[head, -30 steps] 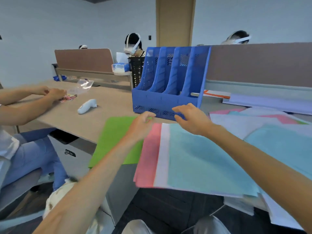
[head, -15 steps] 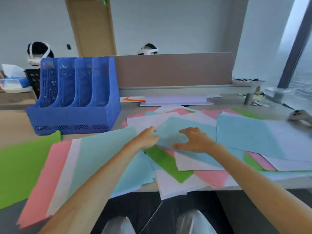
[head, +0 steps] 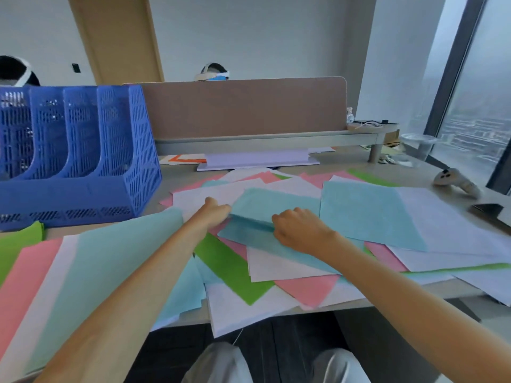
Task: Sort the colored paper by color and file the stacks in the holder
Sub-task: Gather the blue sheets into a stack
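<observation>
Fingers (head: 282, 218) of the right hand (head: 298, 230) and left hand (head: 215, 212) curl round a thin light-blue paper sheet (head: 279, 204), its near edge raised off the mixed coloured-paper pile (head: 237, 272) at the desk's (head: 178, 175) front edge.

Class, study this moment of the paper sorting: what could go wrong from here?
1. The left hand and right hand pinch the blue sheet, which is bent between them; a hard pull may crease it.
2. The white sheet overhangs the desk edge; disturbing the pile could slide it to the floor.
3. The sorted stacks overlap, so colours might mix.
</observation>
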`<action>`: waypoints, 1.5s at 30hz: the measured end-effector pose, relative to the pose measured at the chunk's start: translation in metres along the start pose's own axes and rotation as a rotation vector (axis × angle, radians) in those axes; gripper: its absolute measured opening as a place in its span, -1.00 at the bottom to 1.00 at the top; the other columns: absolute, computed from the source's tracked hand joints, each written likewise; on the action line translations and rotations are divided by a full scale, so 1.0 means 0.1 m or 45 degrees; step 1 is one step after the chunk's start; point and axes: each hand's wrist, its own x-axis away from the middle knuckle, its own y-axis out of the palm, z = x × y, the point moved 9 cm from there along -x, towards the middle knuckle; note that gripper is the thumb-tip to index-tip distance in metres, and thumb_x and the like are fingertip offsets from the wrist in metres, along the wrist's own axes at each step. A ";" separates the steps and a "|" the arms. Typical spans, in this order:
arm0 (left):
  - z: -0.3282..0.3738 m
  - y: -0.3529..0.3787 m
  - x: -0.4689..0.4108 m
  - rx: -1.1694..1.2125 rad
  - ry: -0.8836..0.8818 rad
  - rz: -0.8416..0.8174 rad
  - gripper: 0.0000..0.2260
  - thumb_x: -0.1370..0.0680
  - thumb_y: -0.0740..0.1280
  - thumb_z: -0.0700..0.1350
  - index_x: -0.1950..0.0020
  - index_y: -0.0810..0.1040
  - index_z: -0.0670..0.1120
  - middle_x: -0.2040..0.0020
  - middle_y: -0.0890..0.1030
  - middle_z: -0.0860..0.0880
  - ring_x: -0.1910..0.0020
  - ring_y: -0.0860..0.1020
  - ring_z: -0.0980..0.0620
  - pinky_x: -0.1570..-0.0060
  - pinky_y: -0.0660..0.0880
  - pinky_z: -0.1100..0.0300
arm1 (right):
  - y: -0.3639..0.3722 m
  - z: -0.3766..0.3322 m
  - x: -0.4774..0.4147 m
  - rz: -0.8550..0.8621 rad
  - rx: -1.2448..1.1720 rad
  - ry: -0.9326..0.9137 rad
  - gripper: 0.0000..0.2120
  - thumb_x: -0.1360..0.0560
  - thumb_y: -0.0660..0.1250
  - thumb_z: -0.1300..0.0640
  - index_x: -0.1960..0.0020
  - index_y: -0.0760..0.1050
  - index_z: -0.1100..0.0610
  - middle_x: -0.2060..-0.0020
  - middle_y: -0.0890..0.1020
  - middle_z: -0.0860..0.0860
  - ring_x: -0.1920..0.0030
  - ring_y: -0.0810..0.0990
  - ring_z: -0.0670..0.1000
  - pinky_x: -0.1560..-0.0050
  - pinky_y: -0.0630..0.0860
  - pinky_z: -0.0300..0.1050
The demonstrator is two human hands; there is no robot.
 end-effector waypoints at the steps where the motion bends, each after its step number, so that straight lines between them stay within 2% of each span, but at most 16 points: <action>1: 0.00 -0.01 0.00 0.012 -0.003 0.005 -0.41 -0.53 0.24 0.00 -0.46 0.14 -0.25 -0.38 0.37 -0.20 -0.32 0.39 -0.17 -0.26 0.36 0.00 | -0.02 0.04 0.01 0.006 -0.037 0.040 -0.76 -0.59 0.08 0.13 -0.06 0.46 0.23 -0.04 0.59 0.20 -0.03 0.57 0.24 0.18 0.32 -0.03; 6: -0.02 -0.01 -0.02 0.334 -0.078 0.002 -0.51 -0.51 0.24 0.02 -0.37 0.24 -0.15 -0.20 0.47 -0.12 -0.03 0.52 -0.08 -0.05 0.55 0.03 | 0.10 0.45 0.08 -0.037 -0.586 0.392 -0.54 -0.53 0.11 -0.31 -0.04 0.56 0.02 -0.12 0.59 0.03 -0.18 0.51 0.13 -0.10 0.42 -0.03; 9: 0.03 0.09 0.04 0.553 -0.125 -0.068 -0.71 -0.60 0.18 -0.05 -0.28 0.29 -0.10 0.05 0.45 -0.07 0.17 0.50 0.00 0.19 0.53 0.10 | 0.41 0.97 0.23 -0.216 -0.514 0.720 -0.27 -0.43 0.08 -0.47 -0.33 0.39 0.06 -0.37 0.38 0.11 -0.40 0.30 0.20 -0.28 0.33 0.14; 11: 0.04 0.13 0.07 0.718 -0.174 -0.102 -0.79 -0.61 0.19 -0.08 -0.22 0.32 -0.07 0.01 0.45 -0.09 0.18 0.49 -0.04 0.20 0.52 0.07 | 0.65 1.14 0.38 -0.392 -0.482 0.830 -0.17 -0.39 0.11 -0.50 -0.40 0.31 0.10 -0.41 0.31 0.19 -0.42 0.26 0.27 -0.29 0.32 0.17; 13: 0.02 0.18 0.08 0.890 -0.246 -0.160 -0.81 -0.59 0.23 -0.11 -0.16 0.33 -0.12 -0.02 0.42 -0.16 0.24 0.47 -0.06 0.23 0.52 0.06 | 0.68 1.18 0.42 -0.354 -0.452 0.817 -0.30 -0.46 0.16 -0.39 -0.31 0.37 0.15 -0.31 0.44 0.20 -0.31 0.40 0.25 -0.15 0.40 0.05; 15: 0.00 0.24 0.09 1.010 -0.294 -0.222 -0.84 -0.56 0.28 -0.16 -0.07 0.34 -0.15 0.09 0.43 -0.18 0.29 0.47 -0.06 0.27 0.55 0.05 | 0.55 1.14 0.38 -0.248 -0.394 0.736 -0.55 -0.55 0.19 -0.13 -0.22 0.41 0.22 -0.20 0.51 0.20 -0.20 0.49 0.23 0.04 0.37 -0.05; 18: 0.05 0.29 0.12 1.033 -0.253 -0.312 -0.86 -0.53 0.32 -0.23 -0.04 0.41 -0.16 0.10 0.49 -0.19 0.23 0.54 -0.09 0.29 0.61 0.07 | 0.36 1.07 0.34 -0.167 -0.268 0.646 -0.76 -0.57 0.16 0.15 -0.14 0.45 0.28 -0.13 0.53 0.23 -0.14 0.52 0.25 0.14 0.34 -0.09; 23: 0.13 0.41 0.28 0.852 -0.135 -0.511 -0.89 -0.53 0.33 -0.28 -0.05 0.53 -0.19 0.18 0.65 -0.16 0.32 0.62 -0.05 0.36 0.61 0.19 | 0.35 0.95 0.33 -0.158 -0.194 0.544 -0.68 -0.59 0.16 -0.05 -0.07 0.48 0.19 -0.06 0.56 0.17 -0.09 0.55 0.23 0.14 0.35 -0.09; 26: 0.16 0.27 0.17 1.035 -0.042 -0.215 -0.77 -0.52 0.30 -0.36 -0.18 0.49 -0.32 0.11 0.64 -0.22 0.28 0.63 -0.07 0.45 0.58 0.19 | 0.46 0.97 0.33 -0.189 -0.440 0.587 -0.58 -0.54 0.15 -0.26 0.16 0.45 0.09 0.09 0.57 0.10 -0.02 0.56 0.19 0.12 0.39 -0.08; 28: 0.09 0.16 0.07 1.204 -0.043 0.030 -0.67 -0.51 0.32 -0.37 -0.26 0.42 -0.36 -0.02 0.59 -0.28 0.22 0.61 -0.11 0.48 0.58 0.15 | 0.50 0.83 0.30 -0.239 -0.685 0.491 -0.59 -0.54 0.14 -0.26 0.15 0.49 0.07 0.09 0.61 0.03 -0.01 0.56 0.13 0.03 0.43 -0.06; 31: 0.02 0.25 0.05 1.403 -0.142 0.062 -0.73 -0.53 0.29 -0.33 -0.23 0.44 -0.31 0.03 0.59 -0.24 0.21 0.59 -0.10 0.45 0.60 0.08 | 0.41 0.68 0.22 -0.153 -1.018 0.413 -0.60 -0.54 0.16 -0.25 0.03 0.57 0.04 0.04 0.63 -0.05 -0.06 0.56 0.04 -0.14 0.45 -0.02; 34: 0.06 0.51 0.14 1.362 -0.196 -0.129 -0.82 -0.58 0.26 -0.24 -0.19 0.47 -0.16 0.11 0.59 -0.15 0.20 0.57 -0.07 0.41 0.59 0.10 | 0.53 0.96 0.27 -0.210 -0.548 0.660 -0.46 -0.58 -0.01 -0.29 -0.39 0.38 -0.02 -0.42 0.36 0.10 -0.44 0.27 0.18 -0.40 0.19 0.14; 37: 0.13 0.69 0.20 1.144 -0.111 -0.226 -0.75 -0.57 0.26 -0.26 -0.25 0.46 -0.21 -0.03 0.62 -0.21 0.14 0.59 -0.09 0.44 0.60 0.11 | 0.82 0.93 0.36 -0.437 -0.412 0.687 -0.39 -0.58 -0.12 -0.30 -0.51 0.14 0.01 -0.51 0.13 0.17 -0.50 0.07 0.26 -0.42 0.05 0.22; 39: 0.17 0.72 0.19 1.032 -0.022 -0.221 -0.71 -0.54 0.28 -0.27 -0.27 0.45 -0.20 -0.12 0.62 -0.21 0.05 0.61 -0.11 0.36 0.61 0.09 | 0.81 0.73 0.29 -0.347 -0.407 0.522 -0.46 -0.60 -0.10 -0.25 -0.46 0.20 -0.01 -0.44 0.25 0.14 -0.45 0.19 0.23 -0.39 0.14 0.16; 43: 0.31 0.54 0.18 0.851 0.193 -0.102 -0.73 -0.53 0.25 -0.33 -0.20 0.54 -0.15 -0.15 0.64 -0.11 -0.08 0.62 -0.08 -0.09 0.56 0.04 | 0.65 0.51 0.16 -0.193 -0.640 0.363 -0.55 -0.58 -0.03 -0.24 -0.23 0.47 -0.06 -0.25 0.52 -0.01 -0.30 0.44 0.14 -0.32 0.33 0.10; 45: 0.47 0.34 0.23 0.843 0.323 -0.057 -0.72 -0.55 0.22 -0.34 -0.21 0.54 -0.13 -0.12 0.64 -0.03 -0.03 0.62 0.03 -0.01 0.56 0.16 | 0.55 0.61 0.12 -0.065 -0.754 0.436 -0.55 -0.58 0.08 -0.22 -0.25 0.50 0.03 -0.28 0.54 0.03 -0.33 0.45 0.13 -0.33 0.35 0.04</action>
